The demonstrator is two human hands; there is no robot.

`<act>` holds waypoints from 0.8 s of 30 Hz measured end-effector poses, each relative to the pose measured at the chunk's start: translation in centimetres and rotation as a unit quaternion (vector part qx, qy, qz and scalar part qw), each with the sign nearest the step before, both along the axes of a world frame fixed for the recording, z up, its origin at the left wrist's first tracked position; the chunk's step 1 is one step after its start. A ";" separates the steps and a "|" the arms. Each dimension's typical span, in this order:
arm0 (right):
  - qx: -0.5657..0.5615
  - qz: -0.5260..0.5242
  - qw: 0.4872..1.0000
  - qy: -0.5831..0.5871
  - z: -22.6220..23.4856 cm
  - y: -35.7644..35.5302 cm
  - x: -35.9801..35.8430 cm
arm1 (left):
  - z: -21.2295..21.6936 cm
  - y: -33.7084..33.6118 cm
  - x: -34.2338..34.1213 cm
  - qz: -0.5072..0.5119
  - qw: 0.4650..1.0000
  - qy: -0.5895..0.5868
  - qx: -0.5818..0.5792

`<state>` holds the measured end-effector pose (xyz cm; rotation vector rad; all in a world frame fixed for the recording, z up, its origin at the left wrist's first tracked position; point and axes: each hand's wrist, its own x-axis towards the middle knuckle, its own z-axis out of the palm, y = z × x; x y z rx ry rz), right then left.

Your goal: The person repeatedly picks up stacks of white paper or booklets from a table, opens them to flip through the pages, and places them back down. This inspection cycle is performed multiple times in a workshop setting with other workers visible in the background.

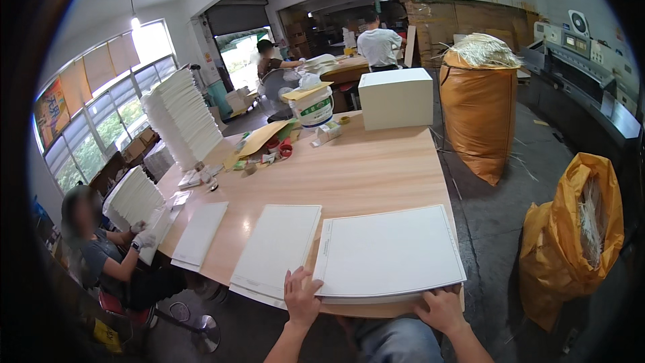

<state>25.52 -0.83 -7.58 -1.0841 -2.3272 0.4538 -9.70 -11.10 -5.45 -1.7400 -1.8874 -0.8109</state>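
A stack of large white paper sheets with thin printed border lines lies at the front right of the wooden table. My left hand rests against its near left corner, fingers stretched and slightly apart. At the near edge, toward the right corner, my right hand has its fingers curled onto the stack, with some fingertips hidden. Just left of my left hand lies a second stack of white sheets, its lower sheets sticking out. A third, thinner stack lies further left.
Tall white paper stacks stand at the left, near a seated gloved co-worker. A white block-shaped stack, a bucket and tape rolls sit at the back. Orange sacks of paper strips stand right; two people work beyond.
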 end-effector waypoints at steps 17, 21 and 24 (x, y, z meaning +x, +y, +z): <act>0.183 -0.017 0.982 0.041 -1.3 1.2 -0.5 | -0.7 -4.0 8.8 -0.153 0.397 -0.900 -0.099; 0.188 -0.023 0.981 0.031 -0.9 0.5 -1.0 | 3.5 -4.1 9.0 -0.054 0.488 -0.859 -0.145; 0.202 -0.028 0.979 0.030 0.1 0.3 -1.6 | -1.2 -5.1 6.0 -0.116 0.460 -0.878 -0.066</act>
